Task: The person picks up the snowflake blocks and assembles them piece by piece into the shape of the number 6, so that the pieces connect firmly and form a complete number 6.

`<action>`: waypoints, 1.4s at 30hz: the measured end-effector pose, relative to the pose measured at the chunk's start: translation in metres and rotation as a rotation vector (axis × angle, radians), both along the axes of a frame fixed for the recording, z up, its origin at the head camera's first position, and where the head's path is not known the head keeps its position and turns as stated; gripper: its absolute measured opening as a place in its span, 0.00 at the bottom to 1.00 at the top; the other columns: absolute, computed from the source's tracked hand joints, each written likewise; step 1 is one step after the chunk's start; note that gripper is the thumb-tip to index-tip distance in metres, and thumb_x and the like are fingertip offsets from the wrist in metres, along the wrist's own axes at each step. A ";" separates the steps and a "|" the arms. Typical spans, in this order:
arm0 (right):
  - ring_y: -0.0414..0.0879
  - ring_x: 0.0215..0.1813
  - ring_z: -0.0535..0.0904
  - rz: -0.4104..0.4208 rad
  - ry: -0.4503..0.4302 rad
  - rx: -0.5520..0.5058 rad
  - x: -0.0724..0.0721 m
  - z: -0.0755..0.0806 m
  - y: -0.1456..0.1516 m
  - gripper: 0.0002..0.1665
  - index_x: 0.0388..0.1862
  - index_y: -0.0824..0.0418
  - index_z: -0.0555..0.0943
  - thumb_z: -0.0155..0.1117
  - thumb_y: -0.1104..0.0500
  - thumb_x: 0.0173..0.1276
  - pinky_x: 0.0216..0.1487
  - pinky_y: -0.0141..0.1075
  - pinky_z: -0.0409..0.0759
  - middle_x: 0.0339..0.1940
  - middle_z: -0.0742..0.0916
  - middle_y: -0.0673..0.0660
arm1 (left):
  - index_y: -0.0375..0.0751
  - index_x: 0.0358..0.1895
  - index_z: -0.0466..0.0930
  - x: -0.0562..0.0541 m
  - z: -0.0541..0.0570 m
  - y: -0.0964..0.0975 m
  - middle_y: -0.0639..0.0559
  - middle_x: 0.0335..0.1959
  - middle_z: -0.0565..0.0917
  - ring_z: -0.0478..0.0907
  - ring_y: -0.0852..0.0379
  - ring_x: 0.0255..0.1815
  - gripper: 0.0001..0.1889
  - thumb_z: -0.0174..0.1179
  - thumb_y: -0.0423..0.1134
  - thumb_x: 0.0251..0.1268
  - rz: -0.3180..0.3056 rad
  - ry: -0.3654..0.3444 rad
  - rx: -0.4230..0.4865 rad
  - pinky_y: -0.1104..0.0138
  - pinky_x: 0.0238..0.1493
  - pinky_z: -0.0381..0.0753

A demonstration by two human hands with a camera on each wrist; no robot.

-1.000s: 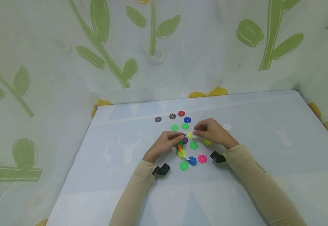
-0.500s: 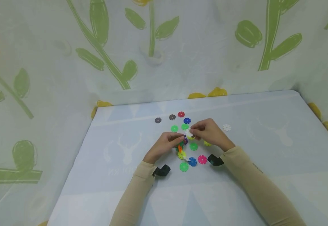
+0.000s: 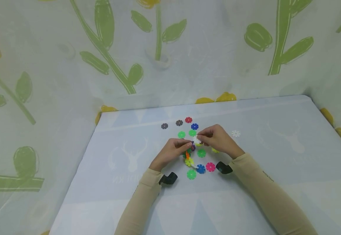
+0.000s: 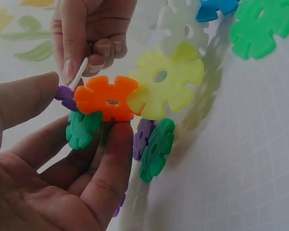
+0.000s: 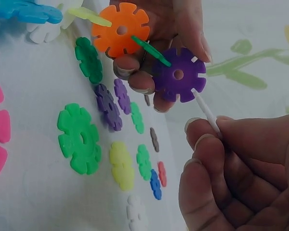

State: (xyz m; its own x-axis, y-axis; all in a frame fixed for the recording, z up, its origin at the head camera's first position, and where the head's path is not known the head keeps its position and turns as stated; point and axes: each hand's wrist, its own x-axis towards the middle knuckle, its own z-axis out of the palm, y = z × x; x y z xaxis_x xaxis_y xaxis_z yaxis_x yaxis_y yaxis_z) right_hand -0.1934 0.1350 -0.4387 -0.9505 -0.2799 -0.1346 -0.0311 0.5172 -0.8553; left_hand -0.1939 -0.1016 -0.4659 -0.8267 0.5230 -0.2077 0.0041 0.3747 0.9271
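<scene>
My left hand (image 3: 171, 150) holds a chain of notched plastic discs near its purple end, between thumb and fingers. In the right wrist view the purple disc (image 5: 178, 74) joins a green disc seen edge-on, which meets an orange disc (image 5: 121, 30). Beyond the orange one in the left wrist view come a yellow disc (image 4: 161, 76), a white one and a blue one (image 4: 216, 8). My right hand (image 3: 219, 140) pinches another white disc (image 5: 206, 111), turned edge-on, its rim right at a notch of the purple disc.
Loose notched discs lie on the pale tabletop around the hands, among them a pink disc (image 3: 210, 167), a green disc (image 3: 191, 174) and a white disc (image 3: 235, 133). Farther back lie a grey disc (image 3: 164, 126), a brown disc (image 3: 179, 122) and a red disc (image 3: 188, 120).
My right hand has moved slightly left, bringing the white disc up to the purple disc. The left hand has stayed nearly still, holding the chain.
</scene>
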 end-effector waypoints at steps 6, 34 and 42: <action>0.50 0.35 0.84 -0.004 0.012 0.001 0.001 0.001 -0.001 0.16 0.53 0.64 0.89 0.68 0.56 0.74 0.40 0.35 0.85 0.39 0.92 0.58 | 0.41 0.63 0.84 0.000 0.002 0.001 0.44 0.57 0.89 0.83 0.56 0.56 0.20 0.59 0.48 0.78 0.000 -0.005 0.005 0.58 0.66 0.81; 0.50 0.38 0.87 0.086 0.082 -0.036 0.005 -0.004 -0.007 0.14 0.53 0.67 0.88 0.67 0.61 0.74 0.41 0.30 0.86 0.48 0.92 0.62 | 0.43 0.57 0.88 0.001 0.002 0.002 0.48 0.52 0.91 0.82 0.58 0.51 0.18 0.60 0.49 0.77 -0.006 0.039 -0.037 0.62 0.61 0.81; 0.50 0.38 0.86 0.116 0.050 -0.095 0.006 -0.002 -0.012 0.13 0.52 0.64 0.89 0.68 0.60 0.73 0.43 0.32 0.87 0.45 0.92 0.60 | 0.42 0.57 0.87 -0.002 0.003 0.003 0.47 0.52 0.90 0.83 0.58 0.52 0.18 0.61 0.49 0.76 0.052 0.029 0.001 0.60 0.61 0.80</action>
State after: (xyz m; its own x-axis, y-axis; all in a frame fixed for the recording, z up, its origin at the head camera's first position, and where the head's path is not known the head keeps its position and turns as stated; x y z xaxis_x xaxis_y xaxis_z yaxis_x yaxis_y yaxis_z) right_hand -0.1871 0.1233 -0.4408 -0.9160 -0.3973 -0.0556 -0.1297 0.4245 -0.8961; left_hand -0.1959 -0.0989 -0.4628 -0.8582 0.4797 -0.1826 0.0120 0.3744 0.9272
